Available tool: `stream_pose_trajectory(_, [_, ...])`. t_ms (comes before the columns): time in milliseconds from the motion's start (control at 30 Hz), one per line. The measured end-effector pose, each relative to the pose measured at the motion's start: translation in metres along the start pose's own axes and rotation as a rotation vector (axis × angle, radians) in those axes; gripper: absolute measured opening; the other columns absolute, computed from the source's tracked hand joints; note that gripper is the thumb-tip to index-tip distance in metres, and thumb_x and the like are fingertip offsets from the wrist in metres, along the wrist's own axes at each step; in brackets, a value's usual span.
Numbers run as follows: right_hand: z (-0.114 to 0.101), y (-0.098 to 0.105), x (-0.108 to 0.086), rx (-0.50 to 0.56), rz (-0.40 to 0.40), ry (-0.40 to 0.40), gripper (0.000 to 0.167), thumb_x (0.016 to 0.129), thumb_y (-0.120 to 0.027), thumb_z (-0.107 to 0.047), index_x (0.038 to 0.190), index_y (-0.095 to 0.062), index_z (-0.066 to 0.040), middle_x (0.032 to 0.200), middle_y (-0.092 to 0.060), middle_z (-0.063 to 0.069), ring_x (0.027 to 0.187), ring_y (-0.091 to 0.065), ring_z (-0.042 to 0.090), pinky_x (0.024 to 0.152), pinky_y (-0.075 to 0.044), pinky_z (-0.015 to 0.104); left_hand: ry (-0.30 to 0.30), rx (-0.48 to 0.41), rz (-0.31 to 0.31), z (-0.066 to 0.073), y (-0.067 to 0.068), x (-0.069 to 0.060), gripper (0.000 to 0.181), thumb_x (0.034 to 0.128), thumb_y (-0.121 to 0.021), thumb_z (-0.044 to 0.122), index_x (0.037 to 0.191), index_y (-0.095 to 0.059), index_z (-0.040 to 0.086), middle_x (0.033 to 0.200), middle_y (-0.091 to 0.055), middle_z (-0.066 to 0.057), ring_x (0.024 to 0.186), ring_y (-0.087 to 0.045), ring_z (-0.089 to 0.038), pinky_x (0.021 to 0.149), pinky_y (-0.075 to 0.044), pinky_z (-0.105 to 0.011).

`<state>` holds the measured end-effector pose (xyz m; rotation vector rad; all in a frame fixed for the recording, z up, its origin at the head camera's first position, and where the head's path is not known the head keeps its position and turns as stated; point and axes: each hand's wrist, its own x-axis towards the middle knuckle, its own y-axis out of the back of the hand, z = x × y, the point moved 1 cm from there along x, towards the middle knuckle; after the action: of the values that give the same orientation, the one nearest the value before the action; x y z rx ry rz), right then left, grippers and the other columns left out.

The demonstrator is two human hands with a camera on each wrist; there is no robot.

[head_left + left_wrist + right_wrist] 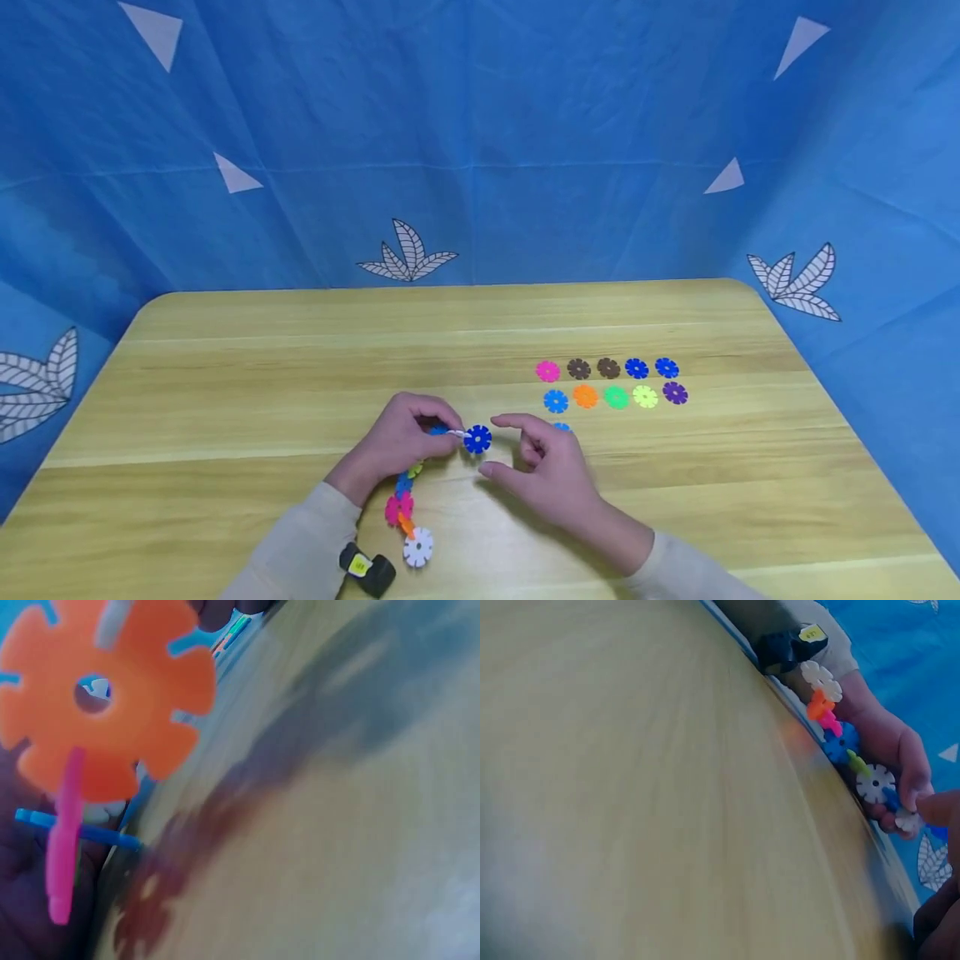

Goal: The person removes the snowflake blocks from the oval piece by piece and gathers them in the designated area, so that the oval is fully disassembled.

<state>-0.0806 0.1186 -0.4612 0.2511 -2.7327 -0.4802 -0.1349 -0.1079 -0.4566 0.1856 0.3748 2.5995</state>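
My left hand (397, 437) pinches a chain of interlocked notched plastic discs between thumb and fingers. At the chain's near end hangs a white disc (418, 560), joined to an orange disc (406, 525) and a pink disc (395, 513). Blue and yellow discs lead up into the hand. From the fingertips a dark blue disc (485, 435) sticks out to the right, attached to a white disc (456, 433) seen edge-on. My right hand (551, 475) is just right of the dark blue disc, thumb and index finger apart, holding nothing. The orange disc (150, 697) looms large in the left wrist view.
Loose discs lie in rows right of centre on the wooden table (262, 350), among them a pink disc (548, 364), a green disc (611, 402) and a purple disc (681, 397). A light blue disc (561, 427) is partly hidden behind the right hand. A blue cloth (525, 208) stands behind.
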Motion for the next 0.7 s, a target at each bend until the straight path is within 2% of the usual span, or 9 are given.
stream_pose_trajectory(200, [-0.003, -0.007, 0.003, -0.009, 0.001, -0.007, 0.046, 0.071, -0.092, -0.016, 0.112, -0.072, -0.008, 0.056, -0.037, -0.013, 0.050, -0.034, 0.001, 0.050, -0.040, 0.024, -0.022, -0.029, -0.031, 0.000, -0.003, 0.002, 0.009, 0.0798, -0.078, 0.001, 0.085, -0.078, 0.008, 0.089, -0.072, -0.008, 0.080, -0.063, -0.021, 0.071, -0.049, -0.029])
stream_pose_trajectory(333, [-0.003, -0.010, 0.004, 0.002, 0.001, -0.004, 0.041, 0.071, -0.092, -0.014, 0.107, -0.074, -0.008, 0.054, -0.038, -0.012, 0.048, -0.032, 0.001, 0.047, -0.038, 0.022, -0.008, -0.015, -0.027, 0.002, -0.004, 0.002, 0.009, 0.0792, -0.078, 0.000, 0.084, -0.077, 0.008, 0.088, -0.072, -0.008, 0.078, -0.061, -0.019, 0.070, -0.048, -0.028])
stream_pose_trajectory(567, [-0.032, -0.009, 0.007, -0.024, 0.014, 0.021, 0.036, 0.068, -0.090, -0.001, 0.100, -0.075, 0.001, 0.050, -0.037, -0.008, 0.047, -0.027, -0.003, 0.044, -0.031, 0.020, 0.015, 0.021, -0.019, 0.041, -0.003, -0.005, 0.007, 0.0782, -0.074, -0.005, 0.081, -0.075, 0.001, 0.084, -0.070, -0.007, 0.076, -0.059, -0.015, 0.070, -0.047, -0.027])
stream_pose_trajectory(633, [-0.033, -0.009, 0.008, -0.025, 0.021, 0.042, 0.035, 0.067, -0.091, -0.001, 0.098, -0.075, 0.000, 0.049, -0.037, -0.009, 0.047, -0.026, -0.004, 0.043, -0.029, 0.019, 0.023, 0.027, -0.017, 0.041, -0.004, -0.005, 0.006, 0.0784, -0.074, -0.005, 0.080, -0.074, 0.001, 0.084, -0.071, -0.005, 0.076, -0.059, -0.016, 0.071, -0.048, -0.027])
stream_pose_trajectory(700, [-0.031, -0.009, 0.007, -0.023, 0.026, 0.061, 0.034, 0.067, -0.091, 0.000, 0.097, -0.076, 0.000, 0.048, -0.037, -0.008, 0.046, -0.025, -0.004, 0.042, -0.027, 0.019, 0.026, 0.032, -0.016, 0.032, -0.005, -0.003, 0.008, 0.0783, -0.074, -0.005, 0.079, -0.074, 0.002, 0.084, -0.070, -0.005, 0.077, -0.059, -0.017, 0.071, -0.048, -0.028])
